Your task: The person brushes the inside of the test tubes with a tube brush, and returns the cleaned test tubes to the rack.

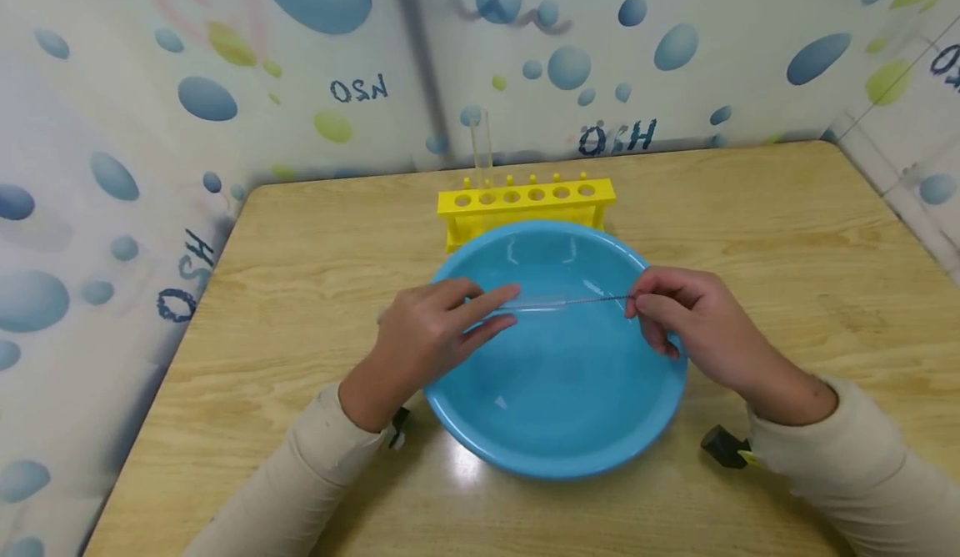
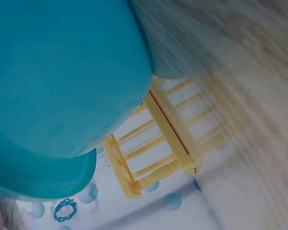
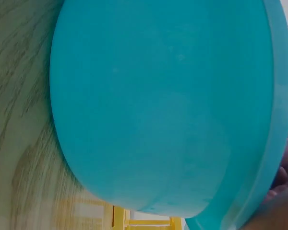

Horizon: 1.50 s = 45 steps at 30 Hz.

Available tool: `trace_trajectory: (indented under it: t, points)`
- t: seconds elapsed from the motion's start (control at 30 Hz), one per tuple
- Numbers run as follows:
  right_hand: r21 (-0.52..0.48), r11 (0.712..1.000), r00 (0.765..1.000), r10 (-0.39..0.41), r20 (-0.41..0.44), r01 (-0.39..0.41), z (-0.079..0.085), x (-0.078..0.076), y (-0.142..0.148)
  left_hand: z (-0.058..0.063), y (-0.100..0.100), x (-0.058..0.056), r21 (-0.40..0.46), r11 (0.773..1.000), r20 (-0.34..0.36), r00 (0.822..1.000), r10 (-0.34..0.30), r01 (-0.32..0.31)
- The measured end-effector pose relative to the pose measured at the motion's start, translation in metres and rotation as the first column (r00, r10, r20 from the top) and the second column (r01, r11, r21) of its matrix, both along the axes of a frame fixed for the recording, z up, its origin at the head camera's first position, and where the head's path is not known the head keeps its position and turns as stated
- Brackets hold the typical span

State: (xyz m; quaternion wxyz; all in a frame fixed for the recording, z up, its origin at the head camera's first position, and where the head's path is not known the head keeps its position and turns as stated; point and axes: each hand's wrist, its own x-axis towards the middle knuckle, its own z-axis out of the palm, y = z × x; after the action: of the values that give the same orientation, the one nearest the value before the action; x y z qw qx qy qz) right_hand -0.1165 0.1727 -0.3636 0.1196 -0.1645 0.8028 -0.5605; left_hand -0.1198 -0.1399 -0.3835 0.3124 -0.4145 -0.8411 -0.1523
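Note:
Over the blue basin [image 1: 555,464], my left hand [image 1: 423,332] holds a clear glass test tube [image 1: 542,307] lying nearly level, its mouth toward the right. My right hand [image 1: 697,323] pinches the end of a thin, dark twisted-wire handle [image 1: 597,300] between thumb and index finger. This wire, like that of a test tube brush, runs leftward into the tube; its far end is hidden behind my left hand. Both wrist views mostly show the basin's outer side, with part of my right hand [image 3: 284,179] at its rim.
Behind the basin stands a yellow test tube rack [image 1: 527,198] with a second clear tube [image 1: 482,150] upright in it. The wooden table [image 1: 322,290] meets a wall patterned with bubbles at the back and left. Black wrist-camera parts [image 1: 724,446] hang under the sleeves.

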Motion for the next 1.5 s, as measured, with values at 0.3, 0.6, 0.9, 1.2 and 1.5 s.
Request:
trace_trajectory:
  t: [0.3, 0.6, 0.9, 1.2, 1.5]
  points:
    - [0.018, 1.0, 1.0, 0.006, -0.022, -0.006, 0.0, 0.002, -0.001, 0.001, 0.0, 0.001, -0.011, 1.0, -0.024, 1.0, -0.005, 0.005]
    - [0.062, 0.998, 0.997, 0.001, -0.078, 0.004, 0.0, 0.001, 0.001, 0.001, 0.0, 0.001, -0.037, 0.999, -0.034, 0.999, -0.007, 0.005]
    - [0.085, 0.995, 0.991, 0.065, -0.121, -0.055, 0.004, -0.005, 0.012, 0.004, 0.0, 0.0, -0.063, 0.997, -0.044, 0.998, 0.034, -0.037]
    - [0.072, 0.992, 0.988, 0.109, -0.106, -0.102, 0.007, -0.004, 0.014, 0.008, -0.003, 0.005, -0.07, 0.997, -0.072, 0.997, 0.032, -0.037]
    - [0.061, 0.994, 0.987, 0.096, -0.129, -0.089, 0.007, -0.005, 0.02, 0.015, -0.006, 0.004, -0.069, 0.997, -0.028, 0.999, 0.025, -0.027]
